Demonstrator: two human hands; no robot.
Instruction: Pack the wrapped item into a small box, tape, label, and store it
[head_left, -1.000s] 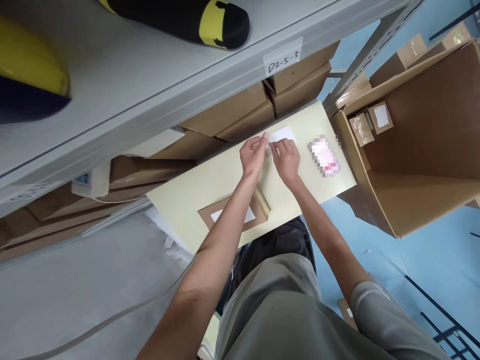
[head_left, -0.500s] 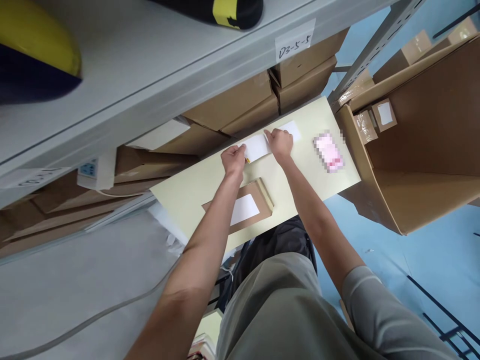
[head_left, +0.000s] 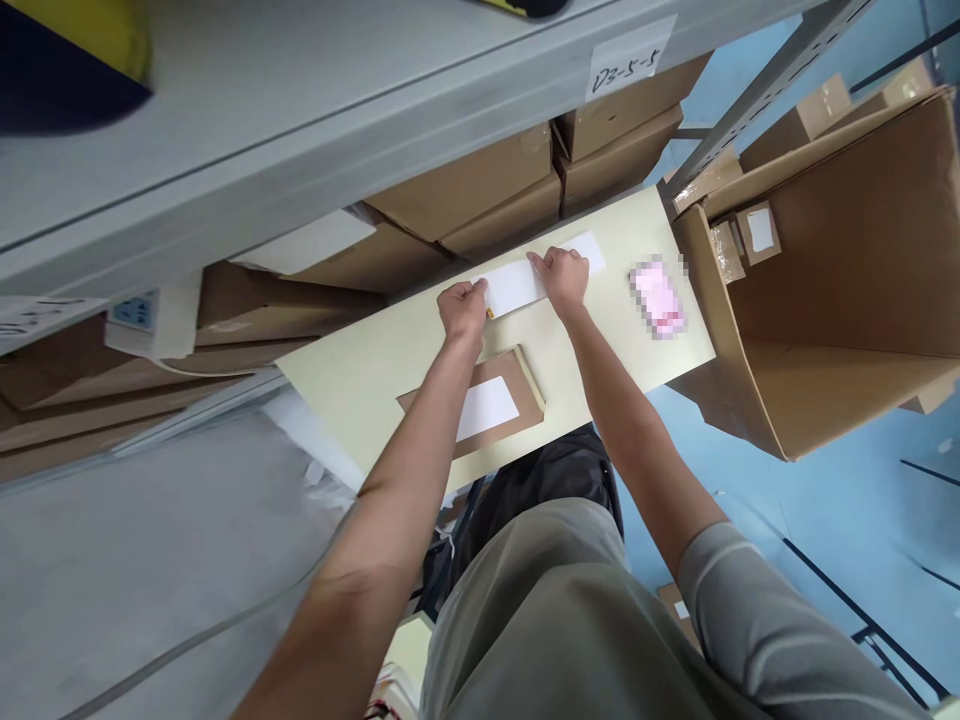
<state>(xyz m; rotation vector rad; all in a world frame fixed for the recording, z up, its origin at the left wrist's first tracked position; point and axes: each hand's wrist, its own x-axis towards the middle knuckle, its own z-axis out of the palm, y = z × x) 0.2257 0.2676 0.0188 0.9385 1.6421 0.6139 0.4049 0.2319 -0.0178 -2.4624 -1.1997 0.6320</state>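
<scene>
A white label strip lies stretched across the far side of a pale yellow board. My left hand pinches the strip's left end with fingers closed. My right hand is closed on the strip further right, and a short white piece shows beyond it. Nearer to me on the board lies a flat brown cardboard parcel with a white label on top, partly hidden by my left forearm.
A pink blurred object lies on the board's right end. A large open cardboard box stands to the right. Grey metal shelving with a handwritten tag hangs above stacked brown cartons. The floor is blue.
My hands have moved apart from a tight pinch, drawing the white strip out to the left. The parcel's label came into fuller view as my left arm shifted.
</scene>
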